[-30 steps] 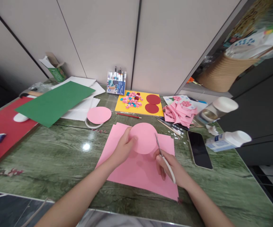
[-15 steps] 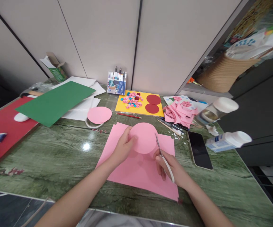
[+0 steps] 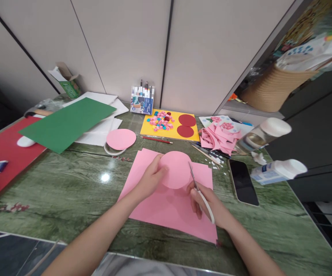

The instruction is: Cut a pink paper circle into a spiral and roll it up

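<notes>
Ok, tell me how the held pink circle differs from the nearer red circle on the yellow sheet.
Colour: the pink circle is pale pink; the red circle is dark red.
Size: the pink circle looks larger in the picture than the red circle.
Pose: the pink circle is in the grip of the left hand, with the scissors at its right edge; the red circle lies flat on the yellow sheet.
Shared: both are plain, thin and round.

Left forearm [image 3: 102, 226] is bare and slants up from the lower left, with the left hand [image 3: 151, 178] around mid-frame, thumb [image 3: 162, 174] on top, basically a pinch. Right forearm [image 3: 246, 241], also bare, angles in from the lower right. The right hand [image 3: 206, 201] sits a bit lower, right of center, fingers [image 3: 195, 209] curled into a grip.
</notes>
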Demonstrator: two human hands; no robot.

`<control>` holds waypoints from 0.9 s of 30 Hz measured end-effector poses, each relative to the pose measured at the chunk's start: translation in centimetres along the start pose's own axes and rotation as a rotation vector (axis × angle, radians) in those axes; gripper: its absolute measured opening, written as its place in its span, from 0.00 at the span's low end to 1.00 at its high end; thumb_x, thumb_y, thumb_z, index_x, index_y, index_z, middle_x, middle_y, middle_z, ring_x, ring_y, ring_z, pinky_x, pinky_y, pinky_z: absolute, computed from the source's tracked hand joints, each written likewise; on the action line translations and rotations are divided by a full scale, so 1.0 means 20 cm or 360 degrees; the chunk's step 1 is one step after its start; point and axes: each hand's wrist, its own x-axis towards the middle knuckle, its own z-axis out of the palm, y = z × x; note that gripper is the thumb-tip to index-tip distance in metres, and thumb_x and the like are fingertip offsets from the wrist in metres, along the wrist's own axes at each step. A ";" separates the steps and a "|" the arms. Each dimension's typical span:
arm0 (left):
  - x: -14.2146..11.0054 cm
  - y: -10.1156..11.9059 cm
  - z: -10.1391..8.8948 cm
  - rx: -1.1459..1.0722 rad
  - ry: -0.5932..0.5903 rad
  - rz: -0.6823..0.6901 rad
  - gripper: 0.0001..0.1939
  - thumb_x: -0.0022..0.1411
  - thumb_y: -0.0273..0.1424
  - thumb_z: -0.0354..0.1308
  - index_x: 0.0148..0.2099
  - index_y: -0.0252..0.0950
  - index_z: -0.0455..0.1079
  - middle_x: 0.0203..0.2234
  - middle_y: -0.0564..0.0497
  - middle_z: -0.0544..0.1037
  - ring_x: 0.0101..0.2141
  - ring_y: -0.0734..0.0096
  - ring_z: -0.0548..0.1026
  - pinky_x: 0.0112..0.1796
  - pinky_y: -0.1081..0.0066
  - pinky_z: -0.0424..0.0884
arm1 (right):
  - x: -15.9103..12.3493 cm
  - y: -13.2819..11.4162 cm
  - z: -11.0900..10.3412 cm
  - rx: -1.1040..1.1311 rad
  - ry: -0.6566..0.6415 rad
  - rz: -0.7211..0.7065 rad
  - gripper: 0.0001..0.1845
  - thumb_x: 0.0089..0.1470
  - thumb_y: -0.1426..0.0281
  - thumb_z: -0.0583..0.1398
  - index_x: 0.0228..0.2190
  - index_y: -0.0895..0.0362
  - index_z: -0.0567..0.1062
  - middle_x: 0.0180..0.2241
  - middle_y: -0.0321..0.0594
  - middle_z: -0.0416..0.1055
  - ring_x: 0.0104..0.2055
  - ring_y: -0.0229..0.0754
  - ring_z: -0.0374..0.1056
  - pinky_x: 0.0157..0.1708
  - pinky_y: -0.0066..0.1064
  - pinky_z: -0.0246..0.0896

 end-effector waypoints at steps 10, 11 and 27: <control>0.01 0.00 -0.02 0.0075 0.0028 0.0025 0.14 0.61 0.32 0.50 0.49 0.35 0.60 0.43 0.48 0.69 0.44 0.64 0.67 0.44 0.67 0.63 | 0.00 0.00 0.00 -0.0026 -0.0010 -0.0003 0.17 0.61 0.55 0.49 0.31 0.55 0.61 0.17 0.28 0.63 0.14 0.33 0.60 0.15 0.24 0.52; 0.01 -0.01 -0.02 0.0078 0.0034 0.0029 0.14 0.61 0.32 0.50 0.49 0.35 0.60 0.43 0.48 0.69 0.44 0.64 0.67 0.44 0.68 0.63 | 0.00 0.00 0.00 -0.0019 -0.0013 -0.0002 0.16 0.61 0.55 0.49 0.32 0.55 0.61 0.17 0.28 0.64 0.14 0.33 0.60 0.15 0.24 0.52; 0.02 -0.01 -0.03 0.0105 0.0128 0.0065 0.12 0.60 0.32 0.50 0.47 0.36 0.62 0.40 0.50 0.70 0.43 0.65 0.68 0.42 0.70 0.64 | 0.01 0.01 -0.01 -0.0056 -0.0051 0.0068 0.16 0.61 0.55 0.49 0.32 0.55 0.62 0.16 0.28 0.64 0.14 0.32 0.60 0.14 0.23 0.51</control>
